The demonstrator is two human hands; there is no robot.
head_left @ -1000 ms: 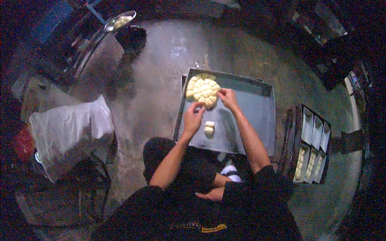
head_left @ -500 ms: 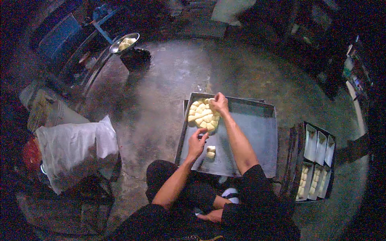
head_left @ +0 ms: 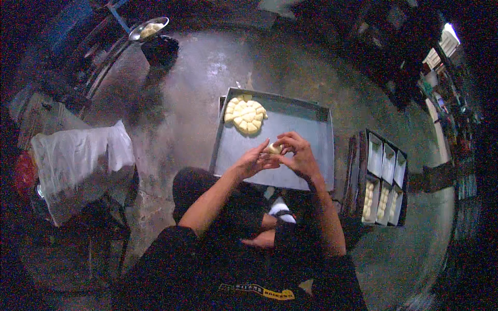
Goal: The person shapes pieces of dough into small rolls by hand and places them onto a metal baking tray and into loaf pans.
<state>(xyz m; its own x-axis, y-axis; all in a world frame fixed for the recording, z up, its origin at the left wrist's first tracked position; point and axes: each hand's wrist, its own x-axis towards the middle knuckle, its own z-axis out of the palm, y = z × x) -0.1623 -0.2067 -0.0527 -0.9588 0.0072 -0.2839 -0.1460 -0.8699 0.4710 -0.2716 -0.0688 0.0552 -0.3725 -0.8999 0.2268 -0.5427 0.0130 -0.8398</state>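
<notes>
My left hand (head_left: 253, 161) and my right hand (head_left: 300, 154) meet low over the large metal tray (head_left: 306, 127), both gripping pale dough (head_left: 275, 148) between them, partly hidden by my fingers. I cannot tell whether it is one piece or two. Beyond them, a round cluster of dough pieces (head_left: 245, 115), wedges ringed around smaller ones, lies in the tray's upper left corner. The tray stands in front of my bent legs.
At right, a dark rack holds several narrow tins (head_left: 389, 160), some with rows of dough balls (head_left: 368, 199). At left, a whitish plastic sheet (head_left: 83, 160) drapes a stand. Upper left, a metal bowl (head_left: 148, 29) holds pale dough. Dark equipment lines the edges.
Both hands have moved from the cluster down toward me and together. The small dough pieces that lay alone in the tray no longer show there; dough is now in my hands.
</notes>
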